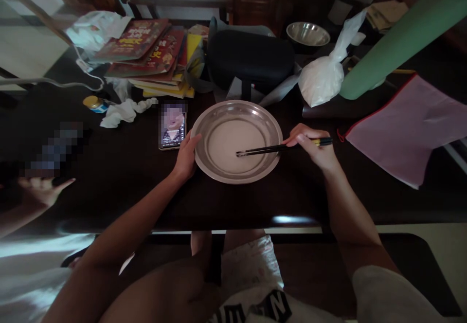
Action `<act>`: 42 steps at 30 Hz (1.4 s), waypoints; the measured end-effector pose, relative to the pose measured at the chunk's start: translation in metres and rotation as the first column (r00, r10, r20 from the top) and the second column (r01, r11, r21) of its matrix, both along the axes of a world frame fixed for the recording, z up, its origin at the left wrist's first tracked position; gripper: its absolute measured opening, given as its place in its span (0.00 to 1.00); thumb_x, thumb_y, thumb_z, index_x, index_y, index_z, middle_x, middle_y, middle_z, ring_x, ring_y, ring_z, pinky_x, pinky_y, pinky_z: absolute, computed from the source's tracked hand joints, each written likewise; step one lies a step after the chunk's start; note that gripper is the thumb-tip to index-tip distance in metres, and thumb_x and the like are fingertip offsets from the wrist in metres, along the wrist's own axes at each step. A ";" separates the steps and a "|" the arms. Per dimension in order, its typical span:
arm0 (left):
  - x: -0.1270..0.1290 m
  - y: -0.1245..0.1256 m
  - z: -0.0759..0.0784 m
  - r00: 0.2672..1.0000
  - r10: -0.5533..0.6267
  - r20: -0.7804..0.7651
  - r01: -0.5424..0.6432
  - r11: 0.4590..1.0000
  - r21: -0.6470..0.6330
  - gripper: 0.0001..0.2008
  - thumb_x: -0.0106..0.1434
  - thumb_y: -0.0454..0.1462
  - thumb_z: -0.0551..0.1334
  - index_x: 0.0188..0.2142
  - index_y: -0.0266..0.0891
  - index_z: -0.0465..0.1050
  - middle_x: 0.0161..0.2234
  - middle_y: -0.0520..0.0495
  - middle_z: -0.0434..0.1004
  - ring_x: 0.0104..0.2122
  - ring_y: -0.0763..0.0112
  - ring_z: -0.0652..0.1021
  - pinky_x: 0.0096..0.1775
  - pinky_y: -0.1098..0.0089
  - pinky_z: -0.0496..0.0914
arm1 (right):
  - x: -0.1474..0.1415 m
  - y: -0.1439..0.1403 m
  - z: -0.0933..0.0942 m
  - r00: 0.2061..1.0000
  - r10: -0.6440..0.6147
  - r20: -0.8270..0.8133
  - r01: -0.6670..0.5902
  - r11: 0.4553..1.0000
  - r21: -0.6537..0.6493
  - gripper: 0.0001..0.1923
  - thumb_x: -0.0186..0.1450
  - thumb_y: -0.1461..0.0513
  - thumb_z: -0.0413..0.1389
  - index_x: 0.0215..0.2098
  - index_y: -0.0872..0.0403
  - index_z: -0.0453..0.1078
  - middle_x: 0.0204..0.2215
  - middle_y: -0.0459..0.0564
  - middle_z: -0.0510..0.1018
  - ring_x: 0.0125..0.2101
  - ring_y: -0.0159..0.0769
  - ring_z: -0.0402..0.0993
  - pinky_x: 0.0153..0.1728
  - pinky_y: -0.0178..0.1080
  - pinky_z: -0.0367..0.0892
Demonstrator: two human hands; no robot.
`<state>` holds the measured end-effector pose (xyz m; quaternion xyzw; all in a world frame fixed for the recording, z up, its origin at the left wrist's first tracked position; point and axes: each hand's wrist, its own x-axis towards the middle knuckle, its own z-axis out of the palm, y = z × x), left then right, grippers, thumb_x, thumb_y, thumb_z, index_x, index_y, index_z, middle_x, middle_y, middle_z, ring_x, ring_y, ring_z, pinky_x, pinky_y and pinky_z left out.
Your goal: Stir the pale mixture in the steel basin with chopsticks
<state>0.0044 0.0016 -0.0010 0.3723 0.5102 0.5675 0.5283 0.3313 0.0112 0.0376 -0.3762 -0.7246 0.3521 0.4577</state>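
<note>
While the left hand (187,156) steadies the metal basin (237,179), its thumb hooked over the rim and its fingers pressed against the outer wall, the right hand (310,143) pinches a pair of black chopsticks (260,151) near their gold-banded ends. The basin sits on the dark counter (292,201), about midway along the near edge and a little back from it. The chopsticks slant across the basin's right rim, and their tips, which look coated, reach into the pale contents (226,140).

Stirring seems to be under way: the contents are already in the basin, spread across its floor with a fairly even surface. Whether they are fully blended cannot be told, so some mixing may be left, and the chopsticks are not yet lifted out. Toward the counter's far edge, right of the basin, a knotted plastic bag (321,80) holds more white stuff, perhaps flour. A lit phone (172,126) lies just left of the basin, and another person's hand (42,191) is near the counter's left end.
</note>
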 end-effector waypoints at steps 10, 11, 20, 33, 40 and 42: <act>0.002 0.000 0.003 1.000 -0.002 -0.002 0.002 1.000 -0.009 0.11 0.56 0.41 0.64 0.39 0.39 0.75 0.40 0.45 0.82 0.47 0.56 0.81 0.44 0.63 0.78 | 0.002 0.000 0.000 1.000 -0.024 -0.019 0.024 1.000 -0.015 0.14 0.69 0.53 0.58 0.30 0.45 0.82 0.29 0.47 0.84 0.32 0.37 0.77 0.38 0.44 0.71; 0.002 0.000 0.003 1.000 0.001 -0.006 -0.001 1.000 -0.012 0.11 0.56 0.41 0.65 0.38 0.39 0.74 0.40 0.45 0.82 0.47 0.56 0.81 0.44 0.63 0.78 | 0.001 0.000 0.000 1.000 0.001 -0.001 -0.001 1.000 -0.018 0.13 0.68 0.52 0.59 0.30 0.45 0.82 0.29 0.47 0.84 0.33 0.38 0.77 0.39 0.45 0.71; 0.002 -0.001 0.004 1.000 0.015 -0.008 -0.015 1.000 -0.027 0.11 0.55 0.41 0.65 0.38 0.40 0.74 0.38 0.46 0.82 0.43 0.58 0.81 0.42 0.65 0.77 | 0.002 0.000 0.001 0.998 -0.054 -0.010 0.054 0.999 -0.004 0.14 0.68 0.52 0.58 0.30 0.45 0.81 0.29 0.47 0.84 0.33 0.37 0.77 0.38 0.44 0.71; 0.001 0.000 0.003 1.000 0.008 -0.028 -0.008 1.000 -0.002 0.10 0.57 0.41 0.65 0.38 0.40 0.76 0.36 0.47 0.82 0.38 0.61 0.81 0.35 0.68 0.75 | 0.001 0.001 -0.001 1.000 -0.029 0.000 0.029 1.000 0.003 0.14 0.68 0.52 0.58 0.30 0.45 0.81 0.29 0.47 0.84 0.33 0.38 0.76 0.39 0.45 0.72; 0.000 0.001 0.000 1.000 0.002 -0.003 -0.002 1.000 -0.023 0.12 0.57 0.41 0.65 0.40 0.41 0.75 0.36 0.47 0.82 0.41 0.59 0.82 0.38 0.66 0.76 | 0.000 0.002 -0.001 0.998 -0.062 0.028 0.061 0.998 0.032 0.12 0.67 0.50 0.60 0.31 0.45 0.81 0.31 0.47 0.84 0.36 0.39 0.78 0.42 0.46 0.72; 0.000 0.001 0.000 1.000 0.002 -0.002 -0.002 1.000 -0.028 0.12 0.57 0.41 0.64 0.41 0.41 0.76 0.37 0.47 0.82 0.41 0.58 0.82 0.39 0.65 0.77 | 0.001 0.001 -0.001 0.997 -0.080 -0.008 0.079 0.997 -0.005 0.14 0.68 0.51 0.58 0.30 0.46 0.81 0.29 0.47 0.83 0.33 0.38 0.78 0.39 0.45 0.72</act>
